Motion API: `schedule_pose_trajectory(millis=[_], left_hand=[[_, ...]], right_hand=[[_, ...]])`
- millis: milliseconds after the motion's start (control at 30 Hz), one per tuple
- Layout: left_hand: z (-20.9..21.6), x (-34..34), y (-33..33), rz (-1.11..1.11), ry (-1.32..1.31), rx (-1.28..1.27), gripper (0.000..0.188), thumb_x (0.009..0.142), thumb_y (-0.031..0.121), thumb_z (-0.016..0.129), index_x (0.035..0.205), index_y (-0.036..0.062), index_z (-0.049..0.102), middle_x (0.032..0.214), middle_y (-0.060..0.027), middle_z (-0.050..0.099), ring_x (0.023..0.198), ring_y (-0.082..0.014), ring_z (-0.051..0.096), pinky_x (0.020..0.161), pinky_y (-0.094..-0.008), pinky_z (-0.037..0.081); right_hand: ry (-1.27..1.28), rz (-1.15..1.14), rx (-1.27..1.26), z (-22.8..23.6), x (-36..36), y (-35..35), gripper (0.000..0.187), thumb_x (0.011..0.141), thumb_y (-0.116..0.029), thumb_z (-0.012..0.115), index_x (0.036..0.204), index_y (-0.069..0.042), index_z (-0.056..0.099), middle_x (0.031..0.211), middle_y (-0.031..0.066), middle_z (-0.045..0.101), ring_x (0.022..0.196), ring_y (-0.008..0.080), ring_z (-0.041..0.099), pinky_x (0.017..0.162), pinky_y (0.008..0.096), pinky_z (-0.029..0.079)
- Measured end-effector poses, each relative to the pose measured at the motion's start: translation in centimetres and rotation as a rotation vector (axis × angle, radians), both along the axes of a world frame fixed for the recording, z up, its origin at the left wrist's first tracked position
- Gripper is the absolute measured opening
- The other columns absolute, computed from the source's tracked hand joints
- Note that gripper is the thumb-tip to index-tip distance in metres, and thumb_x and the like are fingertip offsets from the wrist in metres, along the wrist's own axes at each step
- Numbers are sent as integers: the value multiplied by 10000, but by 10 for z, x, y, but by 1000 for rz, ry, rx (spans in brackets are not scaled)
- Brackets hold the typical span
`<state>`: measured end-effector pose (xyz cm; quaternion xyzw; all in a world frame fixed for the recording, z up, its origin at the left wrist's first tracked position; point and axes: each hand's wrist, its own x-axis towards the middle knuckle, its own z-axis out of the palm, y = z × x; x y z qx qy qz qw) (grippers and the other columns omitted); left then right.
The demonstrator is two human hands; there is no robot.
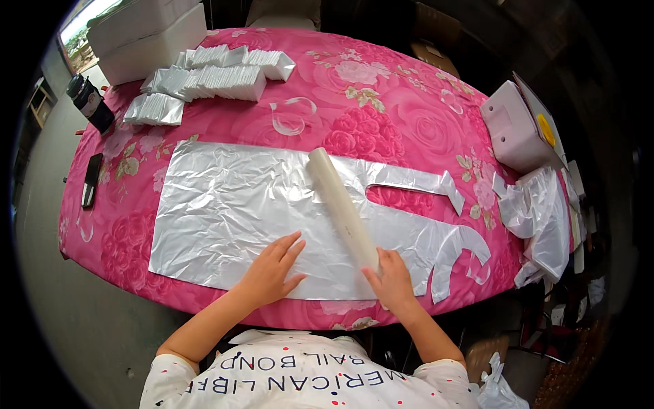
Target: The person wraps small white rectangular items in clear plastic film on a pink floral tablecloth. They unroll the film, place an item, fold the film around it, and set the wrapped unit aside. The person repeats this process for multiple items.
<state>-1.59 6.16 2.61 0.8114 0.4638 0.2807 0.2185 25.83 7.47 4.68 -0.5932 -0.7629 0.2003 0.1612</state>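
A shiny white plastic apron (225,211) lies spread on the pink cloth, its body to the left and its strap-like cut ends to the right. Across it, slanting from far to near, rests a pale tube (340,204). My right hand (394,278) is closed round the tube's near end, by the apron's near edge. Left of the tube, my left hand (271,269) is open, fingers spread over the apron's surface near the front edge. Wrinkles run over the film on the left.
The table wears a pink floral cloth (429,129). Stacks of folded white packets (225,80) stand at the far left beside a white foam box (146,41), a dark bottle (92,103) and a phone (91,180). At right are another white box (518,126) and a plastic pile (541,218).
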Motion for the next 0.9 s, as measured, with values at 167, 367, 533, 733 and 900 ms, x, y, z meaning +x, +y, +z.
schedule_pose_trajectory(millis=[167, 367, 533, 733, 900], left_hand=[[3, 60, 6, -78, 101, -3, 731, 790, 373, 623, 1346, -3, 333, 1439, -263, 179, 1324, -430, 197, 1064, -450, 249], [-3, 85, 10, -121, 182, 20, 726, 764, 456, 605, 1323, 41, 399, 1452, -281, 125, 1349, -451, 106, 1078, -472, 210], [1, 93, 13, -120, 183, 22, 676, 751, 467, 616, 1265, 50, 476, 1446, -265, 171, 1345, -449, 129, 1072, -469, 230], [1, 96, 16, -143, 176, 35, 659, 746, 454, 618, 1248, 47, 493, 1437, -264, 202, 1344, -448, 143, 1073, -462, 231], [0, 95, 16, -139, 165, 47, 657, 744, 449, 619, 1247, 45, 493, 1438, -263, 201, 1344, -447, 145, 1075, -459, 228]], right_hand=[[76, 247, 120, -29, 1, -19, 534, 850, -330, 556, 1234, 33, 481, 1307, 219, 415, 1212, 369, 378, 1010, 422, 309], [-187, 90, 230, -47, 76, 15, 586, 856, -327, 532, 1328, -12, 385, 1407, 182, 332, 1312, 337, 285, 1070, 434, 229], [-276, -145, 240, -53, 170, 40, 608, 865, -352, 525, 1334, 6, 377, 1415, 197, 316, 1311, 341, 290, 1074, 444, 217], [-376, -319, 86, -35, 202, 40, 685, 829, -397, 574, 1348, -6, 356, 1412, 215, 311, 1324, 354, 257, 1084, 441, 188], [-313, -302, 167, -50, 188, 37, 716, 822, -400, 581, 1364, -10, 324, 1424, 230, 275, 1334, 373, 223, 1089, 444, 177]])
